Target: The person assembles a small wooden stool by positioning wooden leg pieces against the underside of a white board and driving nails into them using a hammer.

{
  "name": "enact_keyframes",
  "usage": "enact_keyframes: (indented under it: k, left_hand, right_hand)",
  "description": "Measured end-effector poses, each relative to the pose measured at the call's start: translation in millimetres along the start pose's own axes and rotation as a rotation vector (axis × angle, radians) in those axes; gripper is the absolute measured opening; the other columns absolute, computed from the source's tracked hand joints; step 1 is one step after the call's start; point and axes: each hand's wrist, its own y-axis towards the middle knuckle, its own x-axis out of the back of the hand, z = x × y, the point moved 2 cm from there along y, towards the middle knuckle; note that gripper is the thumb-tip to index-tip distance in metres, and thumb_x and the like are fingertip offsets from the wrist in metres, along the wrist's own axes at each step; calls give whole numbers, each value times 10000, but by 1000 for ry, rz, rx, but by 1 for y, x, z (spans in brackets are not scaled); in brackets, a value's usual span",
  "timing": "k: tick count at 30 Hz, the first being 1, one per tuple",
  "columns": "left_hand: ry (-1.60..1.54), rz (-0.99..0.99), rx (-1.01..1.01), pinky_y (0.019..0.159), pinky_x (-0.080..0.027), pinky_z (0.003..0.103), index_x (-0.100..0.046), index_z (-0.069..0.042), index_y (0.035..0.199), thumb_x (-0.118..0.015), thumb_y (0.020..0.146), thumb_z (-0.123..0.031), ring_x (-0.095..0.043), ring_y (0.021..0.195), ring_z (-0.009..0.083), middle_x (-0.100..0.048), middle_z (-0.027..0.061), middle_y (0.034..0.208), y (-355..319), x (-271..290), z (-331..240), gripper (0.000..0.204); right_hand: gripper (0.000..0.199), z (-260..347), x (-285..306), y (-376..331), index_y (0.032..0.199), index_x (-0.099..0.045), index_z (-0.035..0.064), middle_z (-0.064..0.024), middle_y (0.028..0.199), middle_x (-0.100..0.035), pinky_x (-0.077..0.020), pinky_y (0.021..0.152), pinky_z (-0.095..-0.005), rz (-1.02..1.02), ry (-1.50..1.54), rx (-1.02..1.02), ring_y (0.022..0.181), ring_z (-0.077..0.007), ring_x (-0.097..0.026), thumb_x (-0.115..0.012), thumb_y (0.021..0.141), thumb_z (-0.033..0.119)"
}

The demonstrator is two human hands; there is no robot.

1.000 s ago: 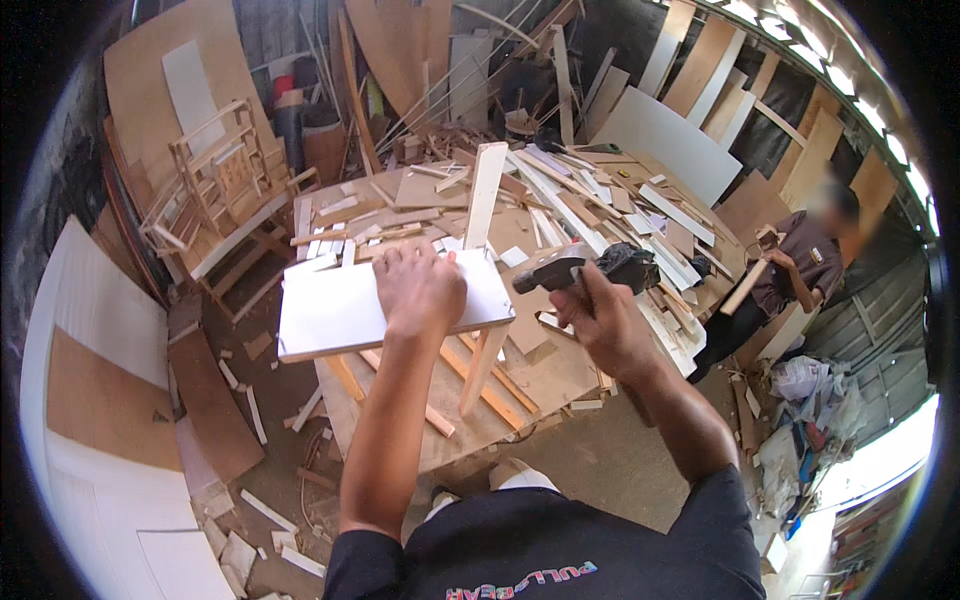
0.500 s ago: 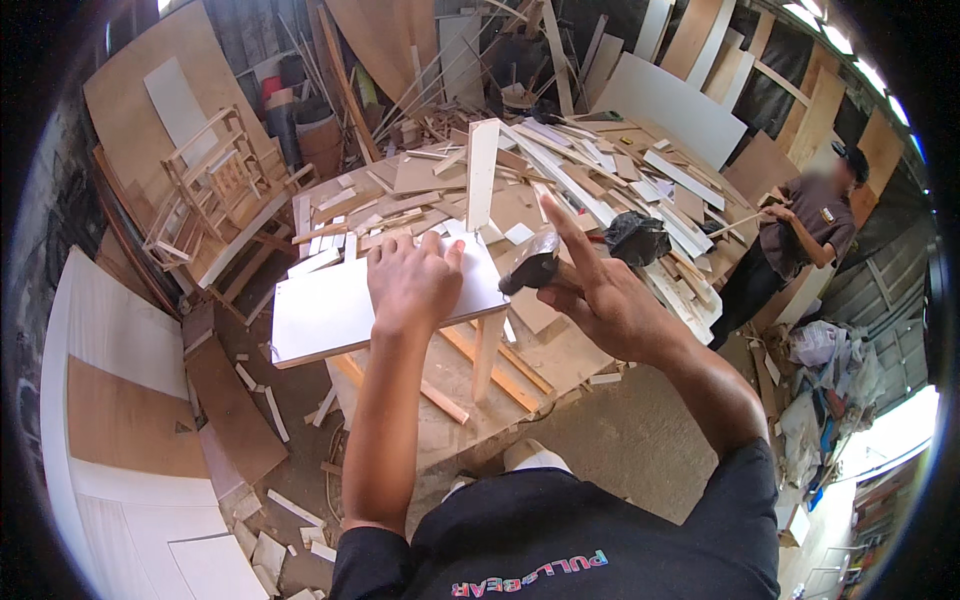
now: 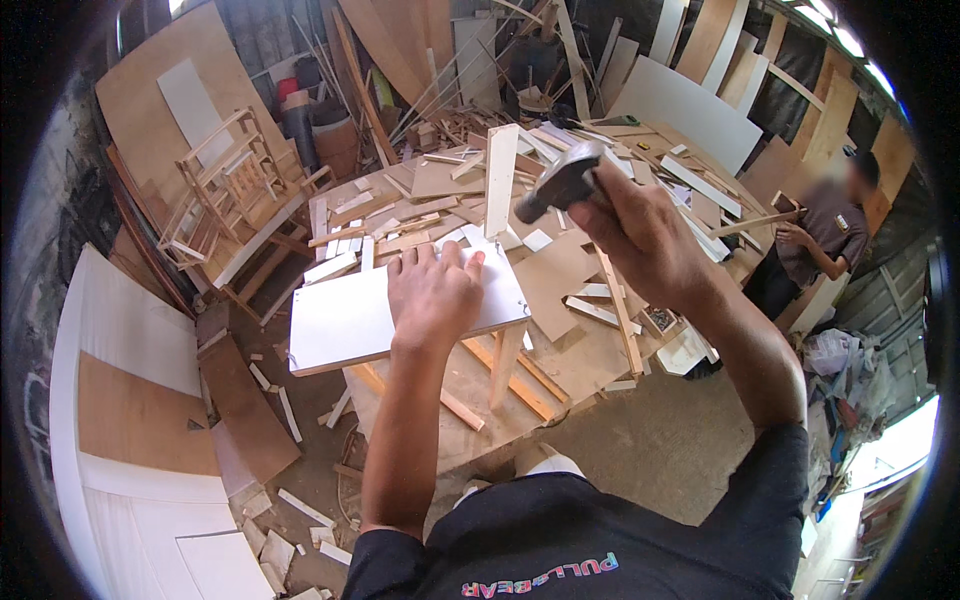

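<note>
Bracing white board (image 3: pixel 340 322), prob. vs. shifting: L hand (image 3: pixel 435 297) pressed atop, fingers part-open; R hand (image 3: pixel 640 235), fingers wrapped, w/ hammer (image 3: pixel 562 186) aloft.

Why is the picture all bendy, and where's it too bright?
In the head view, a fisheye lens bends straight edges, probably including the big panel, far left; in the head view, glare washes out the opening at lower right; in the head view, the nearest white board is bright but clear-edged.
</note>
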Motion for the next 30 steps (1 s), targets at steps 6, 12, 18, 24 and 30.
enact_keyframes:
  k: [6,12,18,24,30]
  left_hand:
    - [12,5,14,1152,-349,475,-656,-58,1322,-368,1131,-464,-558,1331,335,-673,200,1307,3,-4,-8,533]
    - [15,28,14,1148,-353,470,-653,-53,1312,-366,1133,-452,-561,1326,336,-676,197,1297,1,-4,-6,523]
    - [58,149,51,1202,-325,468,-608,-106,1429,-298,1135,-504,-518,1413,330,-626,181,1439,3,6,-8,584]
    - [72,128,43,1201,-334,470,-608,-98,1423,-304,1134,-494,-531,1396,333,-634,184,1427,4,4,-7,578]
    - [29,35,37,1175,-338,469,-658,-64,1346,-331,1142,-438,-548,1350,319,-658,178,1373,1,-4,-4,537]
  right_hand:
    - [231,-19,-35,-17,1078,-504,49,-149,734,-603,-470,607,-420,385,-55,-99,650,-226,-610,-591,1108,260]
    - [299,-14,-29,-9,1134,-505,3,-232,814,-686,-502,650,-512,276,55,21,748,-416,-708,-618,1083,276]
    - [259,-14,-42,-23,1072,-522,19,-173,822,-654,-487,689,-448,359,-13,-194,745,-338,-646,-618,1087,259]
    - [233,-18,-18,-37,1237,-530,8,-184,900,-741,-544,703,-421,270,119,-265,773,-308,-714,-615,1075,151]
    - [229,-17,-16,-53,1204,-511,0,-204,976,-730,-553,735,-441,321,89,-178,830,-330,-720,-611,1082,165]
